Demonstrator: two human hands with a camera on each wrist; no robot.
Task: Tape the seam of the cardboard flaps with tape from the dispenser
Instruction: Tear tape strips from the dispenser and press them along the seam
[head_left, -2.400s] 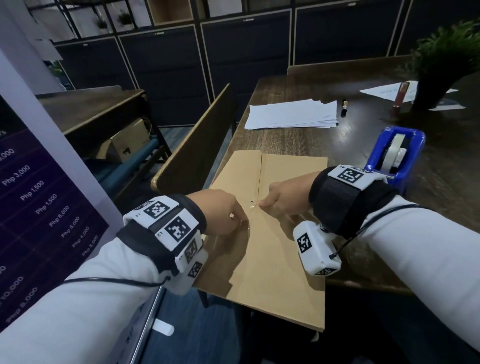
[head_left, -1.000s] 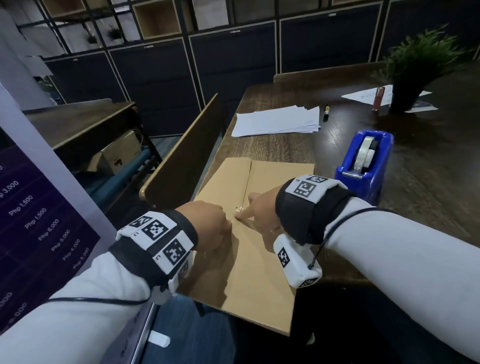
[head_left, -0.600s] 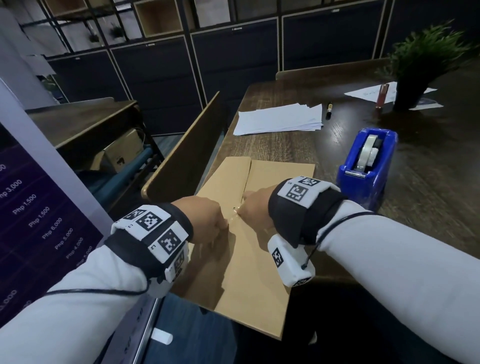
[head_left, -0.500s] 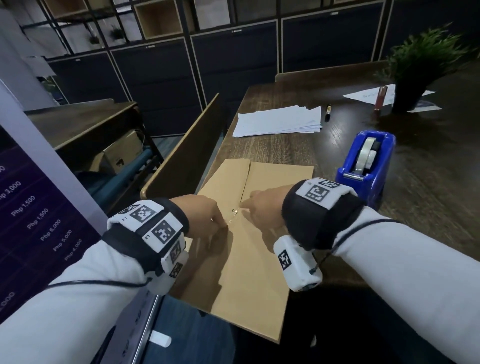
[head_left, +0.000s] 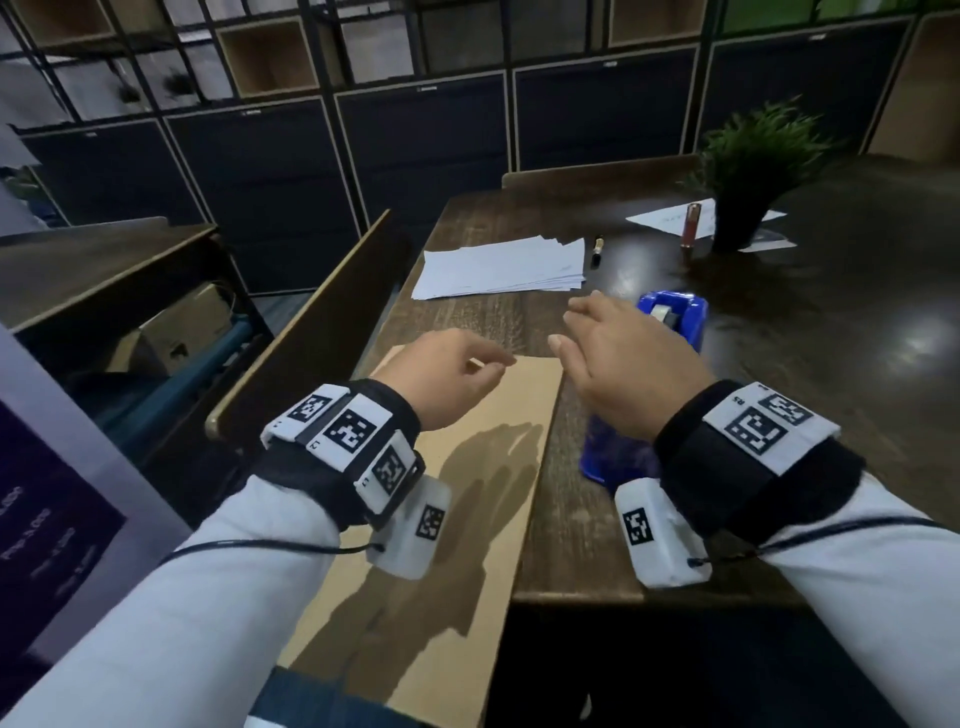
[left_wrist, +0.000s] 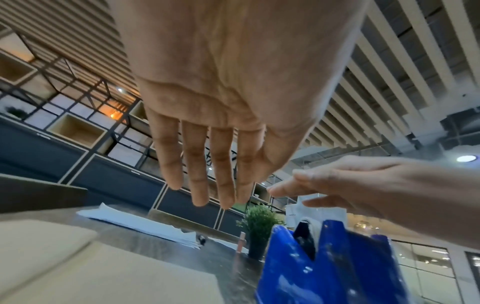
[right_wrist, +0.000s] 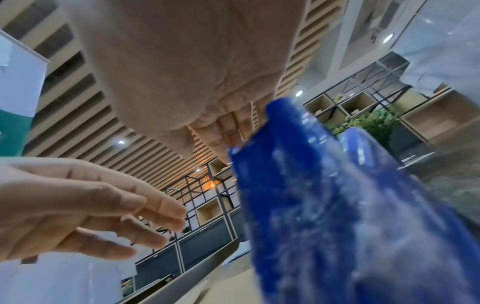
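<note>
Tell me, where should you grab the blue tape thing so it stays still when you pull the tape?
Probably grip the blue tape dispenser from above, fingers and thumb down its two tall flat side walls. The roll sits in the slot between them, so the sides are free. The right hand, open, is above it; the left hand is free to pull.

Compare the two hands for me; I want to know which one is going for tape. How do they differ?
The right hand hovers over the blue dispenser, fingers spread; the left hand hangs above the cardboard, fingers loosely bent. Both hold nothing and touch nothing.
</note>
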